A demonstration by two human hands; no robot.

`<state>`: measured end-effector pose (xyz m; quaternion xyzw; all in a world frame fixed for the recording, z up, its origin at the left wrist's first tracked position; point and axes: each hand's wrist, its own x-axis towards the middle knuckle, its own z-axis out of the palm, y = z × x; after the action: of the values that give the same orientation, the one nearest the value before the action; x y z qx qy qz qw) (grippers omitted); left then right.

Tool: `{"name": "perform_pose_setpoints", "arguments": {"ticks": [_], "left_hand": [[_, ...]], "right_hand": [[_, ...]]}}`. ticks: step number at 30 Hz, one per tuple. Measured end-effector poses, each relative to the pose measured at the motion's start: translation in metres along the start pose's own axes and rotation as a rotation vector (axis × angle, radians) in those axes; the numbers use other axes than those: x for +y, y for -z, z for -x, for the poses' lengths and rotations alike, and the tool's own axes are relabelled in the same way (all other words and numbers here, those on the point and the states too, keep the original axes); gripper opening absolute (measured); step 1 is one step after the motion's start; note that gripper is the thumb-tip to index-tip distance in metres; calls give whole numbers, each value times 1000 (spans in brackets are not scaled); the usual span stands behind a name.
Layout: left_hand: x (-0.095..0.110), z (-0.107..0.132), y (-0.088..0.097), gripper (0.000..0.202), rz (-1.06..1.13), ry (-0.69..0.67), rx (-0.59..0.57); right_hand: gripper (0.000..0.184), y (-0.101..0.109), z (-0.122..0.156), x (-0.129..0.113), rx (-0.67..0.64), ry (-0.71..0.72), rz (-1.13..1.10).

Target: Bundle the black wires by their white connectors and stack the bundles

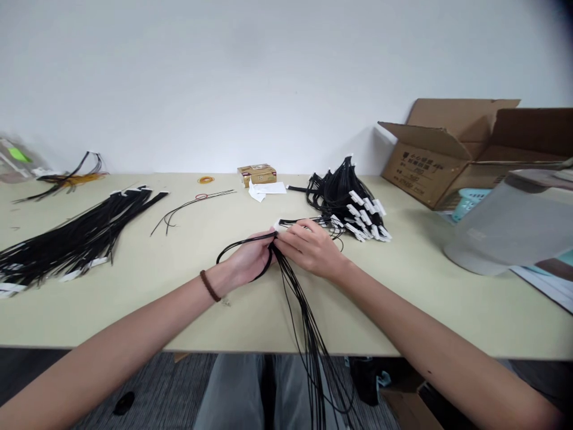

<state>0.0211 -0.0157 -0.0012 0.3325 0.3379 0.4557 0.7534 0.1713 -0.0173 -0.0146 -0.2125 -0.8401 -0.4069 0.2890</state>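
Over the middle of the table, my left hand (251, 257) and my right hand (313, 246) meet with their fingers closed on a bundle of black cables (301, 292). A loop of the bundle bends out to the left round my left hand. The loose ends fall over the table's front edge toward my lap. A small white end shows just above my fingertips. Just behind my right hand sits a pile of coiled black cables (335, 191) with white connectors (364, 216).
Long black cables (76, 233) lie at left. Loose wires (192, 206), yellow rubber bands (206, 180), a gold box (257, 175) and white paper (268, 188) lie toward the wall. At right stand an open cardboard box (418, 170) and a translucent grey container (505, 221).
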Motion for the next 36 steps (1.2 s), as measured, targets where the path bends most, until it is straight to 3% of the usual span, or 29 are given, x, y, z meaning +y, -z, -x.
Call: {"name": "perform_pose_setpoints", "arguments": {"ticks": [17, 29, 36], "left_hand": [[-3, -4, 4, 24, -15, -4, 0], [-1, 1, 0, 27, -44, 38, -6], [3, -3, 1, 27, -51, 17, -14]], "right_hand": [[16, -3, 0, -1, 4, -41, -1], [25, -1, -2, 0, -39, 6, -95], [18, -4, -3, -3, -33, -235, -313]]}}
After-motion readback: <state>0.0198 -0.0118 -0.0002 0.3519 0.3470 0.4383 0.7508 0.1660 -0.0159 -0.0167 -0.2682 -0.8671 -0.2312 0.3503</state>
